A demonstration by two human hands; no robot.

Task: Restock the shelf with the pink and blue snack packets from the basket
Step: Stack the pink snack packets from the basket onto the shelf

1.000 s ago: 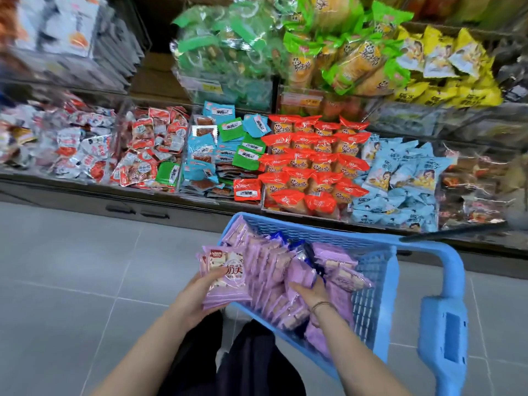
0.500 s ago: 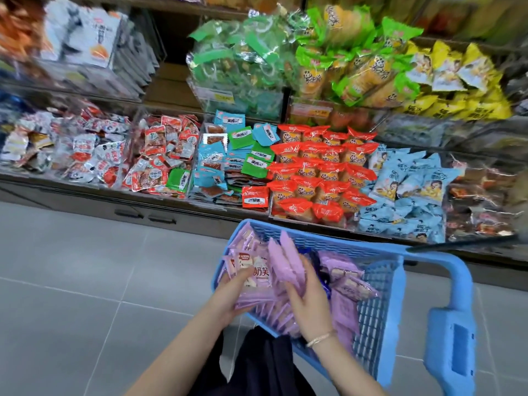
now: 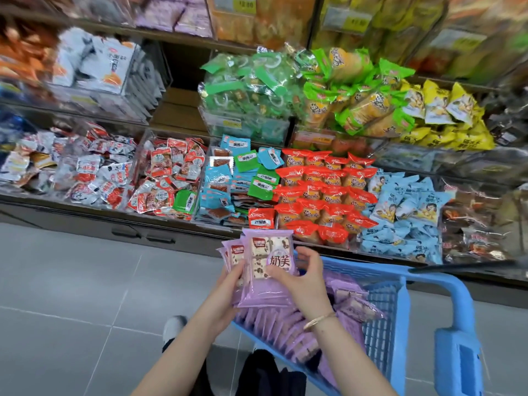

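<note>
A stack of pink snack packets (image 3: 265, 290) is held upright above the left end of the blue basket (image 3: 400, 310). My left hand (image 3: 228, 284) grips the stack from the left, thumb on the front. My right hand (image 3: 307, 278) holds its right edge, thumb pressed on the front packet. Several more pink packets (image 3: 294, 330) lie in rows inside the basket. The shelf (image 3: 171, 224) with bins of snacks stands just beyond the basket.
Bins of red (image 3: 323, 195), light blue (image 3: 405, 215), green (image 3: 251, 95) and yellow (image 3: 445, 115) packets fill the shelves. An upper shelf holds pale purple packets (image 3: 171, 12). The basket's blue handle (image 3: 457, 352) is at the lower right. Grey tiled floor (image 3: 71, 295) lies to the left.
Both hands have gathered a stack of pink packets and lifted it out of the basket, upright toward the shelf. The view has tilted up, showing higher shelves.
</note>
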